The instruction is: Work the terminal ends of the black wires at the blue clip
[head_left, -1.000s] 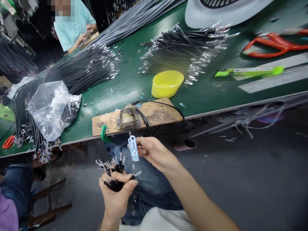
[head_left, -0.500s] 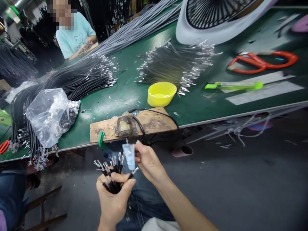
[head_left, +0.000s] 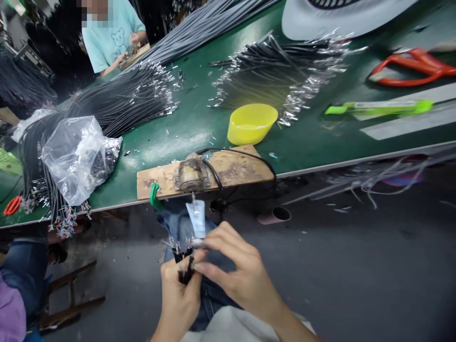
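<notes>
My left hand (head_left: 180, 297) is closed around a bundle of short black cables (head_left: 182, 259) with bare, silvery wire ends pointing up. At the right side of that bundle is my right hand (head_left: 235, 268), its thumb and forefinger apart and their tips at the cable ends. Blur hides any single wire between them. Just above the fingertips, a light-blue tapered piece (head_left: 197, 219) hangs on the thin shaft of a small motor (head_left: 190, 175). The motor is fixed to a wooden board (head_left: 235, 166) at the table edge, with a green clamp (head_left: 154, 194) on its left.
On the green table (head_left: 185, 128) stand a yellow cup (head_left: 251, 126) and piles of black cables (head_left: 142, 97). A plastic bag (head_left: 73, 156), orange scissors (head_left: 413, 69) and a green cutter (head_left: 381, 108) lie there too. Across the table sits a person (head_left: 110, 42).
My right hand has moved down from the blue piece to the cable ends in my left hand. Both hands sit slightly further right in view. The camera has tilted down slightly.
</notes>
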{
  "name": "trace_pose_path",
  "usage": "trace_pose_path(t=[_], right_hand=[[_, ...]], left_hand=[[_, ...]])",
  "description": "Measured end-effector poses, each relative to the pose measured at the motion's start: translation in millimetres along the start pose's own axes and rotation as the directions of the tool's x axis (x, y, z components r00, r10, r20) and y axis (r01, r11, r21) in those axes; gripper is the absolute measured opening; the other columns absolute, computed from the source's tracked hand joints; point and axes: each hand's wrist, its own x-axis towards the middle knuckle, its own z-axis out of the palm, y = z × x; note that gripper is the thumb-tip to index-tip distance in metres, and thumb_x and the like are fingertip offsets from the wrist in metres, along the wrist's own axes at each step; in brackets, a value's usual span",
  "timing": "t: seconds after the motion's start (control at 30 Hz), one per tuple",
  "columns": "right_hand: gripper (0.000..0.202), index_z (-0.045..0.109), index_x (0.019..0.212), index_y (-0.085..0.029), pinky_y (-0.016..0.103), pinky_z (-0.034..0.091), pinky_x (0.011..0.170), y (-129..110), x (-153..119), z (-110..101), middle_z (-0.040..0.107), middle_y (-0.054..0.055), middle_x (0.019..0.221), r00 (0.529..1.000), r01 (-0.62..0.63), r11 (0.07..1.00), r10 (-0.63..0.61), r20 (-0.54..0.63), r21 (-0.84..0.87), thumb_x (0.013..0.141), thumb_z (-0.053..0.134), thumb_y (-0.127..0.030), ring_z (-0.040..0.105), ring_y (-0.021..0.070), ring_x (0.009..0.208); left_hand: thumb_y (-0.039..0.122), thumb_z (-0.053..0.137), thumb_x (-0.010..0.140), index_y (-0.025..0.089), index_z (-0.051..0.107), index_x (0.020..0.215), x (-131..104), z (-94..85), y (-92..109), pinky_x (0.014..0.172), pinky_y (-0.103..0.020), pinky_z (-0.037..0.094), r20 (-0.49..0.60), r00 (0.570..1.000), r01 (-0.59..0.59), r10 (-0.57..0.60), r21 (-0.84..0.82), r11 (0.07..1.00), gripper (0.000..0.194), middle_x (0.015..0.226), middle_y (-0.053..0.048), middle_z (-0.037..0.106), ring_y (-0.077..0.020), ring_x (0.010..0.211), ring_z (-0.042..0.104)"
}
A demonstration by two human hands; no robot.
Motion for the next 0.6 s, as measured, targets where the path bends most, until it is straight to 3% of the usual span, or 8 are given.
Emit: trace_pose_path(t=[0.1,0.17,0.37,0.5,0.6], right_hand=[[0.015,0.058,0.069,-0.018,0.029,0.042,0.060,-4.8,1.1,3.3,0.056,0.001,0.061,0.994,0.041,0.999,-0.040,0.103,-0.007,0.082,0.054,-0.014,0.050,0.0147,0.061],[0.019,0.054,0.065,-0.018,0.028,0.041,0.058,-3.3,-0.4,5.0,0.053,-0.001,0.058,0.995,0.040,0.999,-0.038,0.097,-0.016,0.083,0.051,-0.011,0.048,0.0140,0.058],[0.019,0.055,0.067,-0.019,0.030,0.040,0.059,2.5,-14.2,17.3,0.054,0.000,0.059,0.988,0.076,0.990,-0.091,-0.125,-0.119,0.079,0.050,-0.005,0.048,0.0152,0.058],[0.022,0.058,0.060,-0.020,0.031,0.041,0.056,6.2,-13.0,22.1,0.057,0.001,0.057,0.988,-0.073,0.991,0.087,-0.130,0.109,0.080,0.051,-0.012,0.050,0.0158,0.055],[0.031,0.056,0.049,-0.020,0.031,0.040,0.054,13.1,-9.8,19.6,0.055,0.001,0.051,0.971,-0.229,0.923,0.241,0.001,0.310,0.080,0.052,-0.021,0.049,0.0153,0.051]], left_hand=[[0.029,0.055,0.079,0.018,0.071,0.062,-5.1,1.8,-3.5,0.065,-0.026,0.048,0.096,0.995,-0.026,0.030,-0.033,0.999,0.026,0.063,-0.003,0.065,-0.0167,0.063,0.059],[0.032,0.055,0.080,0.017,0.068,0.064,-9.0,3.0,-7.4,0.062,-0.025,0.045,0.075,0.997,-0.006,0.010,-0.058,0.998,0.025,0.063,-0.003,0.060,-0.0157,0.062,0.054],[0.053,0.049,0.081,0.018,0.054,0.072,-12.6,13.7,-13.1,0.042,-0.021,0.034,0.043,0.985,0.170,-0.165,-0.222,0.960,0.036,0.052,0.004,0.038,-0.0088,0.044,0.036],[0.063,0.048,0.076,0.020,0.048,0.070,-10.0,18.4,-12.3,0.037,-0.019,0.021,0.083,0.963,0.269,-0.256,-0.325,0.907,0.044,0.048,0.008,0.024,-0.0058,0.040,0.022],[0.069,0.050,0.070,0.019,0.049,0.063,-8.4,17.8,-12.0,0.036,-0.020,0.013,0.115,0.951,0.309,-0.286,-0.360,0.880,0.051,0.045,0.009,0.020,-0.0046,0.039,0.015]])
